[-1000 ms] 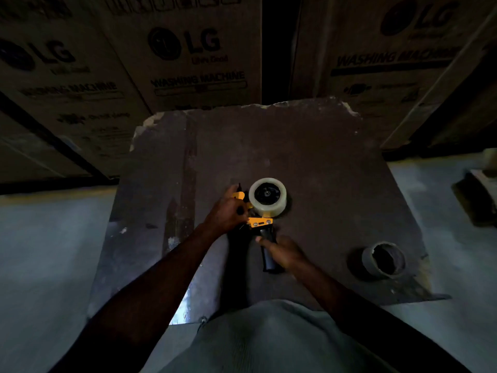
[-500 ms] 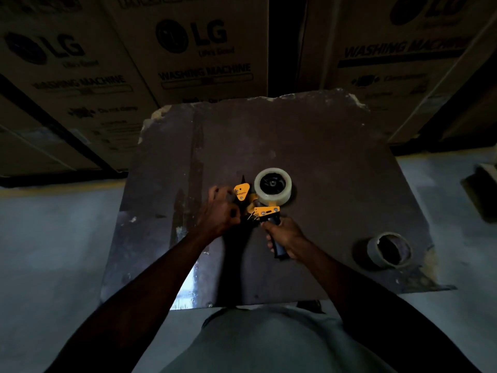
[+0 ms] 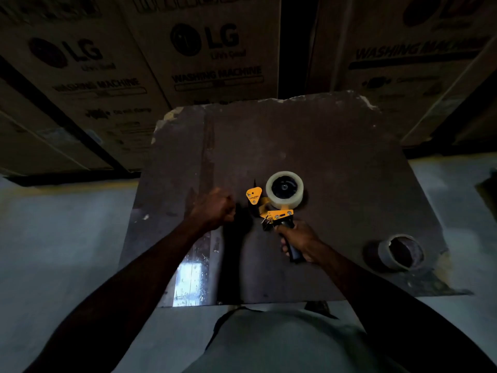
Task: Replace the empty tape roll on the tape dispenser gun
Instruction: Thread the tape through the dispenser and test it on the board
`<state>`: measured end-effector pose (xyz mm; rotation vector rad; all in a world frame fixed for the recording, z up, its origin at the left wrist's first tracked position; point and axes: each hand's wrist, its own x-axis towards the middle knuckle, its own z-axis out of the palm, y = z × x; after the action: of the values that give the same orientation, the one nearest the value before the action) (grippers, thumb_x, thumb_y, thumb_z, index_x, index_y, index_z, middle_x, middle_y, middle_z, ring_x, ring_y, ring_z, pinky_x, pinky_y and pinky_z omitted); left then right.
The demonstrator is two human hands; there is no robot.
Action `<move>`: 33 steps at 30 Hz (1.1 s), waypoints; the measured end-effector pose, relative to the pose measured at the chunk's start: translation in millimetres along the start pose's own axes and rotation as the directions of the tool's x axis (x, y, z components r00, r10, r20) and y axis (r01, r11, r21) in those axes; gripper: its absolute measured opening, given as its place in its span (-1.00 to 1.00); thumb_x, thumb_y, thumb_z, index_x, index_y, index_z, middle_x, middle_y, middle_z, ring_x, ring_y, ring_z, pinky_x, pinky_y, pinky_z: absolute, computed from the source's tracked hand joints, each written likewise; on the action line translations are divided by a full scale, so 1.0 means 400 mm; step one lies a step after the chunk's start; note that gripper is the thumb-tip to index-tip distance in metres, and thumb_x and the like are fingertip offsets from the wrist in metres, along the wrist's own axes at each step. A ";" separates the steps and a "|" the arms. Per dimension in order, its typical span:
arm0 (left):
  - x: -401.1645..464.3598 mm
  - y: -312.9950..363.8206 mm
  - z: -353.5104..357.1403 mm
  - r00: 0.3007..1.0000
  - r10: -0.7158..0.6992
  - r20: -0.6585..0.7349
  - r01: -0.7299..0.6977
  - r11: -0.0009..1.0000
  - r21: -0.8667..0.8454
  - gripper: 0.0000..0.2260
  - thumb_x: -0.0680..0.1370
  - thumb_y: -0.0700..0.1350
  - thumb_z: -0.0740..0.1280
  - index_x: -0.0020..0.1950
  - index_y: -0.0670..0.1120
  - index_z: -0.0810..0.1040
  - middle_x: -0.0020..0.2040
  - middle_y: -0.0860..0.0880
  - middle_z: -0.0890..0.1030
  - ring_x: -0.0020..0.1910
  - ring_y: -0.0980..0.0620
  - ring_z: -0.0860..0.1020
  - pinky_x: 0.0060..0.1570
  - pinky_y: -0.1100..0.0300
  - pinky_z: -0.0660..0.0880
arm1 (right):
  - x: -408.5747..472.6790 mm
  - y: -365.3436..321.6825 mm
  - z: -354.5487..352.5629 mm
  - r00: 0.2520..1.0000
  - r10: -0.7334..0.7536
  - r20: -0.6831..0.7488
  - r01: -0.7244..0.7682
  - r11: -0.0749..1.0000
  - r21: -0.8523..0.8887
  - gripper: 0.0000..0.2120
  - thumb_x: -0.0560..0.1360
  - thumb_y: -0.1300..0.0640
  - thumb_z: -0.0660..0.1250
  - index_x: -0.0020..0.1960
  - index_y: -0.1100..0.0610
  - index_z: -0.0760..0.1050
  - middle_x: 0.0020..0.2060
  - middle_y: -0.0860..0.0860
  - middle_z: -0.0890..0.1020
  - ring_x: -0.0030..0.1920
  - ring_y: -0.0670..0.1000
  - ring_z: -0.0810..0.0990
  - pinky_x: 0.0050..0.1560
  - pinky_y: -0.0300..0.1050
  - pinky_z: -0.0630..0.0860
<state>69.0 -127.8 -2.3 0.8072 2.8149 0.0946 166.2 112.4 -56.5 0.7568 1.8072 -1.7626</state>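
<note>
1. The right hand [image 3: 298,239] grips the handle of the gun [image 3: 271,211], which lies on the table [image 3: 336,157] with a full roll [image 3: 284,188] mounted.
2. The left hand [image 3: 215,208] is fisted just left of the gun; whether it pinches tape, I cannot tell.
3. One empty core [image 3: 400,251] stands well apart, right.
4. Three cartons [image 3: 209,49] stand behind.

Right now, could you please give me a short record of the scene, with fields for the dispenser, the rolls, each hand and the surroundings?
dispenser: yellow tape gun on the worn table
new roll: clear tape roll mounted on the gun
old roll: empty cardboard core, apart, at the table's right edge
right hand: grips the gun's handle
left hand: fingers curled, left of the gun; whether it holds tape is unclear
background: washing machine boxes
</note>
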 end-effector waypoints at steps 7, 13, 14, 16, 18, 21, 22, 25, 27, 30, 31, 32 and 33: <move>0.028 -0.032 -0.003 0.997 -0.012 0.077 0.012 1.000 0.000 -0.88 0.48 0.04 0.24 -0.12 0.03 0.51 -0.20 -0.05 0.63 -0.20 -0.12 0.61 -0.27 0.10 0.46 | -0.013 0.000 -0.032 0.999 -0.015 0.031 0.016 0.999 -0.036 -0.90 0.55 0.13 0.37 -0.01 0.15 0.50 -0.44 0.08 0.51 -0.55 0.01 0.45 -0.52 -0.20 0.41; 0.030 -0.009 -0.015 0.995 0.000 0.097 0.002 1.000 -0.016 -0.89 0.52 -0.01 0.26 -0.07 -0.01 0.53 -0.12 -0.10 0.63 -0.12 -0.15 0.60 -0.25 0.15 0.30 | -0.032 0.028 -0.060 0.998 -0.031 0.047 0.035 0.995 -0.094 -0.90 0.56 0.14 0.36 -0.03 0.17 0.49 -0.45 0.06 0.50 -0.56 0.00 0.42 -0.53 -0.20 0.39; 0.042 -0.011 -0.005 0.994 -0.001 0.110 0.012 0.995 -0.103 -0.90 0.50 -0.04 0.27 -0.12 -0.04 0.53 -0.18 -0.09 0.62 -0.17 -0.12 0.59 -0.27 0.13 0.34 | -0.034 0.028 -0.061 0.998 -0.030 0.049 0.035 0.994 -0.101 -0.89 0.56 0.13 0.36 -0.03 0.17 0.49 -0.45 0.06 0.50 -0.56 0.00 0.42 -0.53 -0.20 0.39; 0.062 -0.009 0.016 0.994 -0.012 0.111 0.043 0.958 -0.283 -0.89 0.46 -0.06 0.26 -0.18 -0.07 0.52 -0.27 -0.07 0.61 -0.26 -0.10 0.59 -0.25 0.05 0.48 | -0.040 0.026 -0.062 0.998 -0.027 0.054 0.033 0.993 -0.112 -0.89 0.56 0.14 0.36 -0.03 0.17 0.48 -0.45 0.07 0.49 -0.56 0.00 0.43 -0.53 -0.20 0.40; 0.078 -0.003 0.036 0.991 -0.060 0.116 0.106 0.890 -0.444 -0.89 0.48 -0.10 0.29 -0.18 -0.09 0.57 -0.32 -0.08 0.61 -0.34 -0.09 0.58 -0.25 0.08 0.52 | -0.044 0.021 -0.064 0.998 -0.023 0.056 0.030 0.992 -0.119 -0.90 0.57 0.15 0.35 -0.04 0.18 0.48 -0.45 0.07 0.49 -0.56 0.00 0.42 -0.54 -0.20 0.39; 0.091 0.007 0.063 0.980 -0.139 0.143 0.199 0.741 -0.641 -0.86 0.53 -0.19 0.34 -0.22 -0.01 0.58 -0.39 -0.07 0.58 -0.43 0.01 0.53 -0.29 0.14 0.50 | -0.047 0.017 -0.063 0.999 -0.014 0.051 0.020 0.991 -0.129 -0.93 0.57 0.17 0.34 -0.03 0.16 0.48 -0.45 0.07 0.48 -0.56 0.00 0.41 -0.54 -0.22 0.39; 0.092 0.007 0.072 0.979 -0.151 0.139 0.205 0.709 -0.674 -0.84 0.52 -0.19 0.34 -0.23 0.01 0.58 -0.39 -0.06 0.59 -0.43 0.02 0.54 -0.28 0.15 0.50 | -0.047 0.018 -0.063 0.999 -0.014 0.049 0.021 0.991 -0.133 -0.93 0.57 0.17 0.34 -0.04 0.16 0.48 -0.45 0.06 0.48 -0.56 -0.01 0.41 -0.54 -0.22 0.39; 0.086 0.013 0.091 0.981 -0.174 0.082 0.174 0.622 -0.764 -0.92 0.45 -0.17 0.37 -0.17 -0.01 0.64 -0.31 -0.08 0.64 -0.38 0.12 0.56 -0.26 0.21 0.50 | -0.044 0.020 -0.064 0.999 -0.015 0.052 0.023 0.990 -0.140 -0.93 0.58 0.16 0.33 -0.04 0.16 0.48 -0.45 0.06 0.48 -0.56 0.00 0.42 -0.52 -0.21 0.39; 0.088 0.017 0.109 0.979 -0.199 0.055 0.163 0.582 -0.797 -0.89 0.43 -0.17 0.39 -0.08 -0.11 0.68 -0.23 -0.06 0.66 -0.35 0.28 0.56 -0.21 0.27 0.50 | -0.044 0.021 -0.064 0.999 -0.012 0.052 0.019 0.990 -0.142 -0.91 0.57 0.15 0.33 -0.01 0.18 0.49 -0.44 0.07 0.49 -0.55 0.01 0.43 -0.51 -0.20 0.39; 0.097 0.032 0.134 0.961 -0.271 0.061 0.197 0.508 -0.838 -0.87 0.44 -0.21 0.46 -0.03 -0.15 0.70 -0.13 -0.09 0.71 -0.19 0.14 0.62 -0.01 0.13 0.56 | -0.044 0.020 -0.060 0.999 -0.004 0.039 0.010 0.988 -0.155 -0.90 0.57 0.15 0.34 0.01 0.19 0.50 -0.45 0.06 0.49 -0.56 0.00 0.43 -0.52 -0.20 0.39; 0.101 0.036 0.144 0.949 -0.308 0.075 0.219 0.466 -0.857 -0.88 0.44 -0.22 0.47 -0.03 -0.16 0.70 -0.12 -0.12 0.72 -0.16 0.08 0.62 0.03 0.05 0.57 | -0.045 0.019 -0.059 0.999 -0.002 0.036 0.007 0.988 -0.156 -0.91 0.57 0.16 0.33 0.01 0.18 0.50 -0.45 0.06 0.49 -0.56 0.00 0.43 -0.52 -0.20 0.39; 0.102 0.041 0.147 0.937 -0.336 0.092 0.238 0.424 -0.874 -0.87 0.44 -0.24 0.46 -0.03 -0.19 0.69 -0.11 -0.16 0.71 -0.15 0.04 0.62 0.05 0.00 0.57 | -0.046 0.019 -0.059 0.999 -0.001 0.037 0.006 0.988 -0.154 -0.91 0.57 0.16 0.33 0.01 0.18 0.50 -0.45 0.05 0.49 -0.55 0.00 0.43 -0.52 -0.20 0.39; 0.102 0.047 0.149 0.928 -0.357 0.103 0.246 0.383 -0.890 -0.87 0.45 -0.26 0.45 -0.02 -0.22 0.68 -0.10 -0.18 0.71 -0.13 0.00 0.62 0.08 -0.04 0.57 | -0.047 0.018 -0.059 0.999 -0.002 0.038 0.008 0.988 -0.151 -0.91 0.57 0.16 0.33 0.01 0.19 0.50 -0.46 0.05 0.49 -0.55 0.00 0.43 -0.52 -0.20 0.40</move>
<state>58.2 -90.0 -65.5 -0.0095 2.3411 1.4732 185.4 135.1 -48.1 0.6542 1.8938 -1.6101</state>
